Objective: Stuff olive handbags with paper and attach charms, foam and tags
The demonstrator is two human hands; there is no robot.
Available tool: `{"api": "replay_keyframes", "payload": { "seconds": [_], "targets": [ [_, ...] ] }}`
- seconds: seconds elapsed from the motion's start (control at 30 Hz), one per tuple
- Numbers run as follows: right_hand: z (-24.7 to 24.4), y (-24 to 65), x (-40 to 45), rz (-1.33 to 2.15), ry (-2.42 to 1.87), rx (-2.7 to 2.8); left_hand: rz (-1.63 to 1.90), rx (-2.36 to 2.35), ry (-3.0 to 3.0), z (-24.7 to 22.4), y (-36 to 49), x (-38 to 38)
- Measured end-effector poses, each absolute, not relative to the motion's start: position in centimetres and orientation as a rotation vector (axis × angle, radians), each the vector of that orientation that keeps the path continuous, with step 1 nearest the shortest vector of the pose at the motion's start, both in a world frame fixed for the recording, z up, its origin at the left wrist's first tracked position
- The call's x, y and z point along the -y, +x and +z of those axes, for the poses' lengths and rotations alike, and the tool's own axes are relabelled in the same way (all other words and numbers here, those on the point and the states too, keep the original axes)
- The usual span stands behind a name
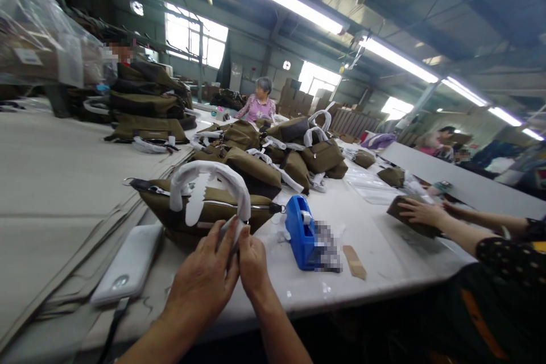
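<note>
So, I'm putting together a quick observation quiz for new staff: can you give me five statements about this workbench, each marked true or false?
1. The person's left hand and right hand are together by the nearest olive bag. True.
2. That bag's handle is bare. False: the handle is wrapped in white.
3. The blue tape dispenser is to the right of both hands. True.
4. The white device lies right of the dispenser. False: the white device lies left of the hands.
5. A co-worker's hand is on a dark olive item. True.
</note>
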State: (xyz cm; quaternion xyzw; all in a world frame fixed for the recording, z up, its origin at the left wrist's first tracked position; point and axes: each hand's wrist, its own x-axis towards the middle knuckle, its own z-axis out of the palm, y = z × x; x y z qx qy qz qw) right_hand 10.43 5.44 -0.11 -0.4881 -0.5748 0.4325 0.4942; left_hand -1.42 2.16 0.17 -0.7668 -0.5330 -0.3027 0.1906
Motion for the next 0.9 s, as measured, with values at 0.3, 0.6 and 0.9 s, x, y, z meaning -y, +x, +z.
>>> {"api": "replay_keyframes", "payload": {
  "seconds": [0.3, 0.6, 0.9],
  "targets": [
    [-1.2, 11.3, -5.0, 1.504, -0.87, 1.091, -0.857, 1.616, -2.2, 0.4, -1.7, -2.0],
    [-0.3, 10.4, -5.0, 0.975, -1.163, 1.413, -0.848, 1.556, -2.157, 0.0, -1.1, -2.0],
    [-1.1, 10.9, -4.6, 0.884, -1.084, 1.566, -0.869, 1.667, -2.266, -0.2, -1.0, -1.9]
  ]
}}
